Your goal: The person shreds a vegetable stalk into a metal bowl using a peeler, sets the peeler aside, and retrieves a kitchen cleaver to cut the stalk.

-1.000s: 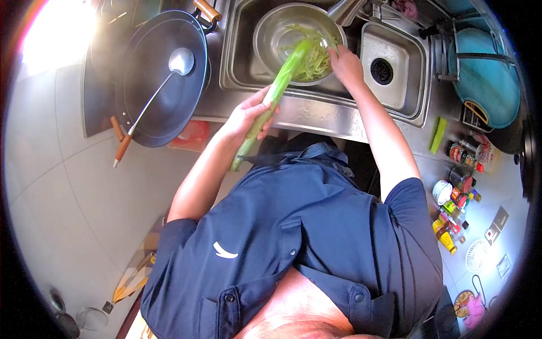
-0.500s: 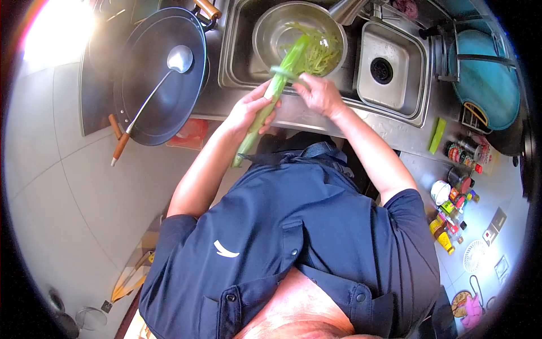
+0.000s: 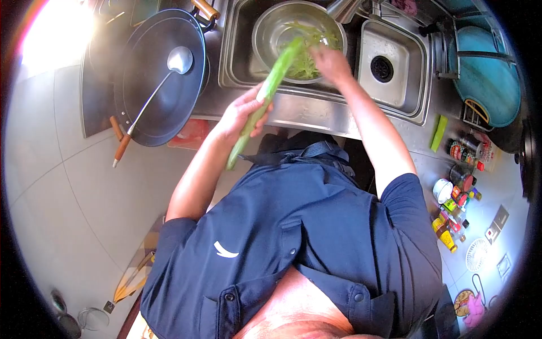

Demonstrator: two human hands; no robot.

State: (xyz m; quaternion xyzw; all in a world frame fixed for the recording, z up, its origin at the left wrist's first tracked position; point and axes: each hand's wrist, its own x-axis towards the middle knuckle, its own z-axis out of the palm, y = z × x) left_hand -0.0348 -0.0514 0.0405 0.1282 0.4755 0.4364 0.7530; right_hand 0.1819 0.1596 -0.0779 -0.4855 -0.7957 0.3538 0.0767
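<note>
A long pale green stalk slants up from my waist to the metal bowl in the sink. My left hand is wrapped round its middle. Thin green peelings lie in the right part of the bowl. Over the bowl's right side is my right hand, its fingers closed and blurred by motion; a small shiny thing shows by the fingertips, too smeared to make out.
At the left is a wok with a ladle in it. Right of the bowl are a second basin, a short green piece and several bottles. A blue-green basin stands at the far right.
My right hand drew back along the stalk towards my left hand, then went out again over the bowl. My left hand, still round the stalk, has shifted slightly left and down.
</note>
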